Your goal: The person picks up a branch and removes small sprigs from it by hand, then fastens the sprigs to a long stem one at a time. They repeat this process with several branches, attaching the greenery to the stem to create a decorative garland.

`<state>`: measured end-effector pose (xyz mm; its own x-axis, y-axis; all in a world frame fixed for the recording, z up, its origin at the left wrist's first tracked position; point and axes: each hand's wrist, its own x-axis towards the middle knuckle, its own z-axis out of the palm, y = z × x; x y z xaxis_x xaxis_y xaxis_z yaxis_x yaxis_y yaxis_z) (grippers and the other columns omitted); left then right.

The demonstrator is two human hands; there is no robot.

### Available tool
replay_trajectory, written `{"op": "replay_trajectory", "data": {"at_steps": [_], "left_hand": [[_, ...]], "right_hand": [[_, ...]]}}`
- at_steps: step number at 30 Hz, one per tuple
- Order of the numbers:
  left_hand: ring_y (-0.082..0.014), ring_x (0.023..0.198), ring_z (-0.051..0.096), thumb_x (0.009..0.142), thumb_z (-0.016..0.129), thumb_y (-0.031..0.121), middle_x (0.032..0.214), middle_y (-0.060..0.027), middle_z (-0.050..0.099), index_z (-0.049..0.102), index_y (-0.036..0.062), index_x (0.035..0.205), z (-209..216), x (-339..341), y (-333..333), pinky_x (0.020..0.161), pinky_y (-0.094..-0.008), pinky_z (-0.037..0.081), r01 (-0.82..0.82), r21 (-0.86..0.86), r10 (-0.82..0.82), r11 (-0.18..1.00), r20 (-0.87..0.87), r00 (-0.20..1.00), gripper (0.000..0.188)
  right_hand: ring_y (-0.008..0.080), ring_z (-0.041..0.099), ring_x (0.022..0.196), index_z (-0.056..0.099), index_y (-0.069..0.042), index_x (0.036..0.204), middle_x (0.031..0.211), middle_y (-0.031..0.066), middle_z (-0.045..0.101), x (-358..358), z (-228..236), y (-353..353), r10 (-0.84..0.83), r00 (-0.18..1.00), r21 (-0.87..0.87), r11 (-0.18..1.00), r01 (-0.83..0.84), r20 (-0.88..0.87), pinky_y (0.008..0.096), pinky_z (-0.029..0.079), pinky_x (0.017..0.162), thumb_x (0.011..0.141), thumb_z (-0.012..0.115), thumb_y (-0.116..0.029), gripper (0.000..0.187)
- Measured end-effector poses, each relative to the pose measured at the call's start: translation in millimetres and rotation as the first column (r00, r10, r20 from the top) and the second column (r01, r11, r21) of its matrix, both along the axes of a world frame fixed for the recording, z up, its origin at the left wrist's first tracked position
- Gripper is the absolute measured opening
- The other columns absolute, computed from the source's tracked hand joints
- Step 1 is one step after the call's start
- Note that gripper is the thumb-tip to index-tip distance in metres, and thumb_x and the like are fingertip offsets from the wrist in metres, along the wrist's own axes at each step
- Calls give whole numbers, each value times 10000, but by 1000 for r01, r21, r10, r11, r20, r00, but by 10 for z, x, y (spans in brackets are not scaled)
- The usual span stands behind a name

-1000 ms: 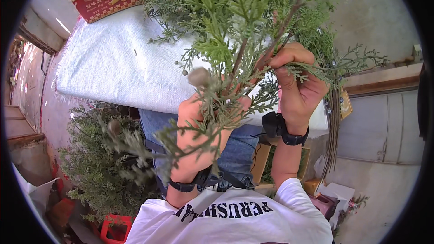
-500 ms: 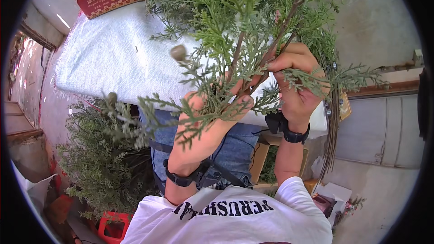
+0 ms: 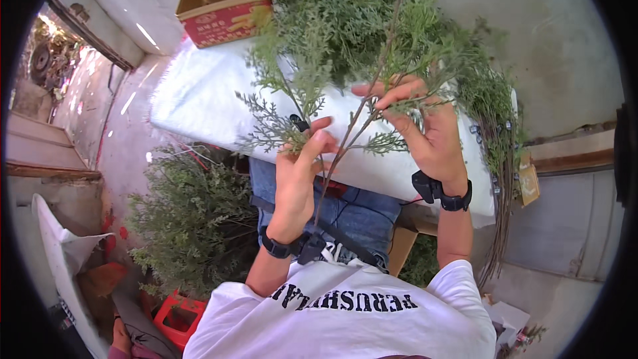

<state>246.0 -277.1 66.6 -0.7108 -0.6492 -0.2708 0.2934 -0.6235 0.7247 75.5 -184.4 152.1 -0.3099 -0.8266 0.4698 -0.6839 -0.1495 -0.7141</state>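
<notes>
A long, thin brown conifer branch (image 3: 350, 134) slants upward between my hands, its lower end over my lap. My right hand (image 3: 428, 129) has its fingertips closed around the middle of the stem. My left hand (image 3: 297, 176) pinches the base of a leafy green sprig (image 3: 269, 123) just left of the branch. A small black piece (image 3: 299, 121) sits at my left fingers; its kind cannot be made out. Under both hands lies a white woven sheet (image 3: 206, 103) over a work surface, with a heap of cut greenery (image 3: 345, 20) at its far side.
An open red box (image 3: 226, 23) stands at the far left of the sheet. Long-stemmed greenery (image 3: 498, 139) hangs over the right edge. On the floor are a leafy pile (image 3: 193, 219) and a red stool (image 3: 179, 319). Another person's hand (image 3: 121, 336) shows at the lower left.
My hands have moved apart, and the bunched foliage between them has opened into a separate branch and sprig. The whole view has shifted, with the surroundings now further right.
</notes>
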Motion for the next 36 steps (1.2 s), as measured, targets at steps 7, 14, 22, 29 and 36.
{"op": "replay_trajectory", "data": {"at_steps": [7, 14, 22, 29, 36], "left_hand": [[-134, 792, 555, 970, 672, 98, 1012, -56, 631, 621, -25, 1160, 83, 405, 345, 726, -256, 457, -429, -599, 590, 676, 90, 803, 232], [-124, 972, 592, 1067, 526, 116, 1076, -87, 642, 609, -50, 1174, 370, 375, 303, 868, -274, 465, -209, -713, 433, 669, 146, 889, 214], [-146, 958, 662, 1063, 518, 120, 1082, -112, 705, 652, -53, 1149, 547, 948, -10, 837, -275, 534, -231, -772, 462, 592, 90, 882, 235], [-215, 887, 654, 1049, 471, 130, 1039, -110, 682, 594, -36, 1208, 1030, 1844, -858, 855, -357, 576, -620, -658, 682, 426, -217, 699, 261], [-238, 1066, 623, 1050, 498, 147, 1178, -178, 657, 564, -103, 1254, 1711, 2621, -1401, 954, -336, 489, -583, -630, 275, 513, -522, 807, 329]], "right_hand": [[224, 681, 1037, 690, -41, 995, 1128, 127, 753, 95, 123, -232, 98, 993, -8, 995, -98, 67, 397, 460, 1011, 858, 712, -2, 143], [199, 652, 1124, 744, -72, 1016, 1107, 54, 753, 296, 151, -380, 252, 967, -87, 964, -253, -23, 379, 439, 1033, 838, 747, -53, 178], [203, 621, 1230, 723, -77, 1123, 1223, 61, 712, 394, 410, 15, 385, 900, -298, 900, -317, 204, 367, 457, 1059, 902, 739, -114, 225], [130, 707, 805, 721, -22, 1045, 876, 81, 748, -1071, 54, 1122, -638, 769, 381, 718, 582, 27, 296, 545, 720, 990, 670, -316, 303], [312, 712, 840, 744, -58, 945, 855, 151, 730, -1577, -590, 1467, -714, 574, 497, 357, 791, -401, 435, 544, 730, 910, 714, -418, 363]]}}
